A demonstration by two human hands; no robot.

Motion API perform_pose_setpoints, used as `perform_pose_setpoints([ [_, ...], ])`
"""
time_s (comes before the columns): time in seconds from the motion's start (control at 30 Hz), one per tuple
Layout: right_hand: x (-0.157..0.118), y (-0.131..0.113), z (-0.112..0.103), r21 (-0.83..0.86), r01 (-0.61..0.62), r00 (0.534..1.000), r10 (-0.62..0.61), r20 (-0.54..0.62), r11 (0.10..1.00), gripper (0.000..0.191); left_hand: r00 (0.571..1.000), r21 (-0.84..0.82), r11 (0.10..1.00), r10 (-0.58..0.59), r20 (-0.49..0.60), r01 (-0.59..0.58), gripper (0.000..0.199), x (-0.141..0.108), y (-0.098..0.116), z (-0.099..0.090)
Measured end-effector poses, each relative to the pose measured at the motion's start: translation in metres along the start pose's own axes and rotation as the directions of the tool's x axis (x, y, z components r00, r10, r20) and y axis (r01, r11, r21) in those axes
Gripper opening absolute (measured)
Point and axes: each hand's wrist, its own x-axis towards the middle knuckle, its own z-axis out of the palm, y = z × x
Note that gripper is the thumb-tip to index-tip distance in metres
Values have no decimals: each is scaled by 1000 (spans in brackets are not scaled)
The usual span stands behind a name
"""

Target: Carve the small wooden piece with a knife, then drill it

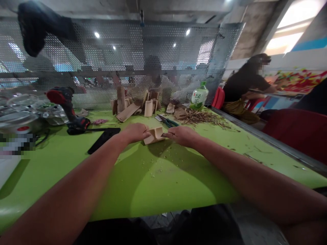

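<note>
Bamboo pc btwn L hand, tight on its end, & R hand, round sm. blade.

Red-and-black power drill at left, green-capped bottle before a perforated metal screen, seated person at right.

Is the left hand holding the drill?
No, the left hand grips the pale piece, and the drill stands apart on the table.

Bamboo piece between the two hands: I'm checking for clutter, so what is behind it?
Behind the bamboo piece lie pliers; farther back, more cut pieces stand near the perforated screen. Any table surface the piece itself covers cannot be seen.
</note>
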Motion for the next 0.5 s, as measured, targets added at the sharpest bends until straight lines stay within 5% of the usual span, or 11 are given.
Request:
perform_pose_setpoints([
  [0.13, 4, 3, 6, -52, 86, 996, -87, -30, 995, 40, 999, -31, 998, 48, -23, -48, 34, 1, 1, 3],
  [0.5, 8, -4, 7, -123, 19, 999, -14, 41, 992, 40, 994, -7, 997, 81, -73, -82, 25, 0, 11, 3],
])
